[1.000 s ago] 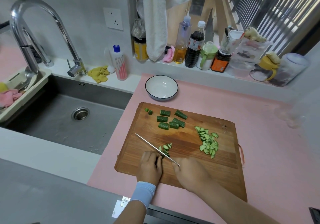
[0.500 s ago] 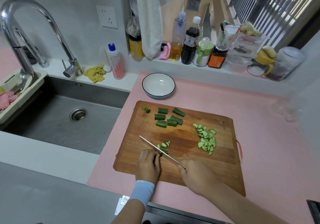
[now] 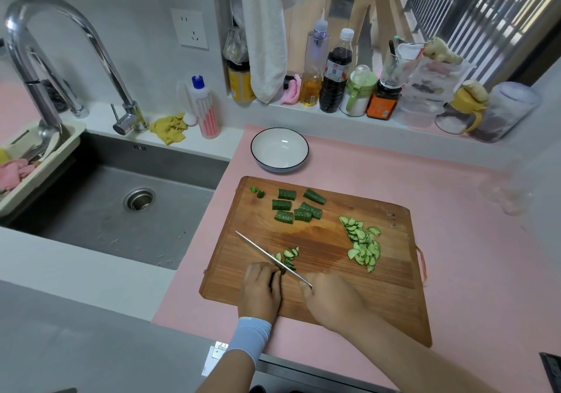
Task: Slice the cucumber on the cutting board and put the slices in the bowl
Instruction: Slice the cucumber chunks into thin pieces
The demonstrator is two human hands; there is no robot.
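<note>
Slicing is the step in hand, and no transfer to the bowl has begun. The right hand grips the knife, fingers curled round its handle. The blade runs diagonally up and to the left across the cutting board. The left hand, fingers curled, holds down the cucumber piece just beside the blade. A few fresh slices lie against the far side of the blade. A larger slice pile lies toward the right of the board, well apart from the knife. Several uncut chunks wait near the far edge. The bowl stands just beyond that edge, and no slices show in it.

The next move likely calls for short downward strokes while the left fingertips retreat ahead of the blade. The piece looks short, so the fingers have little margin.

The left hand covers most of the piece, so the length remaining cannot be judged. The knife handle is hidden inside the right hand. Whether the blade edge touches the board cannot be told. The right forearm covers part of the board's near edge.
</note>
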